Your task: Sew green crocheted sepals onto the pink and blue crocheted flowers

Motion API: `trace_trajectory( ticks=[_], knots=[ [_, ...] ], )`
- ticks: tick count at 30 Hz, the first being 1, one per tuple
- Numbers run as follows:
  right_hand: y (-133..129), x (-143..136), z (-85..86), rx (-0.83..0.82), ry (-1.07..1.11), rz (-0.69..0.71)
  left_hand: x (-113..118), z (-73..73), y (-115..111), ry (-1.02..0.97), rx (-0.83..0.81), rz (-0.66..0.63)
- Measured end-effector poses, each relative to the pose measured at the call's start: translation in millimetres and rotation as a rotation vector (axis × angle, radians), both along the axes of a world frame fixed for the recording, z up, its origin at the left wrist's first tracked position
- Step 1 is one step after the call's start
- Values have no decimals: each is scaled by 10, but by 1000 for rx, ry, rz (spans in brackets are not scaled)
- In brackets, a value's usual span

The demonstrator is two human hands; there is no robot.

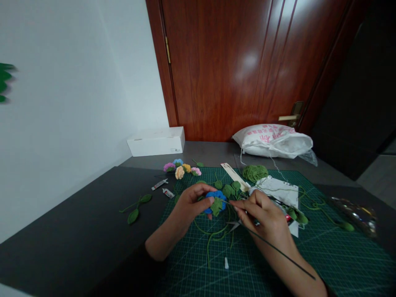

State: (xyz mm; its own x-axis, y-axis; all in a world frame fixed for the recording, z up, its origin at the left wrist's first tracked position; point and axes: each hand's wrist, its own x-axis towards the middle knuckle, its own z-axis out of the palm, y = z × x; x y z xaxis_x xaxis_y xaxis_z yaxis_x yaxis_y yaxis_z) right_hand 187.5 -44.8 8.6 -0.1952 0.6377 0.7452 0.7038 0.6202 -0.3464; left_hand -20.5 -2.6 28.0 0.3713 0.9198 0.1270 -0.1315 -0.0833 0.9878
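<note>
My left hand is closed on a blue crocheted flower, whose green leafy back faces up, with the thumb pressed on it. In my right hand is a long thin dark stem wire, pinched between thumb and fingers. The wire's upper end reaches the green back of the flower; whether it has gone in I cannot tell. Green yarn strands trail below the flower. Scissors lie between the hands, partly hidden by my right hand. Behind the flower lie green crocheted leaves.
A green cutting mat covers much of the dark table. Small crocheted flowers, glue tubes and leaves lie left. A green yarn ball, white bag and paper lie right. A white box stands behind.
</note>
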Motion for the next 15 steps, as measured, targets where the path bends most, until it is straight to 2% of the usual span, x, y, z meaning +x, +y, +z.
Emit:
trace_trajectory(
  ticks=[15],
  knots=[
    [-34,-11,2,-36,11,-9,8,-16,13,38,37,50]
  ],
)
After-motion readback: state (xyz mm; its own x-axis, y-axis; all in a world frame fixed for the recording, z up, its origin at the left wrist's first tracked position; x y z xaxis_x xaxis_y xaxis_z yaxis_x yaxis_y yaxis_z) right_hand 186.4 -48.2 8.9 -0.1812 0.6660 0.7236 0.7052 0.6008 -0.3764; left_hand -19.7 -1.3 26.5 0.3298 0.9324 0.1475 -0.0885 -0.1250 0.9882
